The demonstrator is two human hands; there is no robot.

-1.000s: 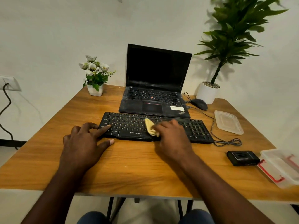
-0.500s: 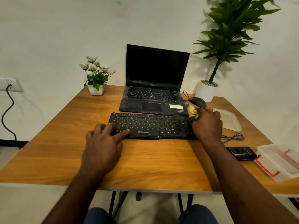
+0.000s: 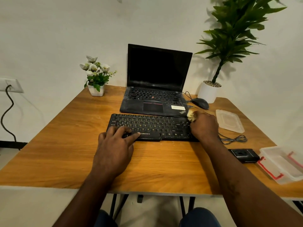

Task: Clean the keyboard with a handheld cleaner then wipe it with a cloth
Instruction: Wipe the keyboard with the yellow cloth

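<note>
A black keyboard (image 3: 157, 126) lies on the wooden table (image 3: 65, 145) in front of a laptop. My right hand (image 3: 204, 126) covers the keyboard's right end and grips a crumpled yellow cloth (image 3: 191, 115), which shows past my fingers at the keyboard's far right corner. My left hand (image 3: 114, 145) rests on the keyboard's near left part, fingers spread flat over the keys. A small black handheld cleaner (image 3: 244, 155) lies on the table to the right, apart from both hands.
An open black laptop (image 3: 157, 89) stands behind the keyboard. A mouse (image 3: 200, 103), a coiled cable (image 3: 234, 139), a clear lid (image 3: 229, 121) and a clear box with red clips (image 3: 282, 163) lie at the right. A flower pot (image 3: 95, 90) and a potted plant (image 3: 208, 91) stand at the back.
My right hand has swept the cloth from the keyboard's middle to its far right end. My left hand has shifted right along the keyboard's near edge. Little differs over the last half second.
</note>
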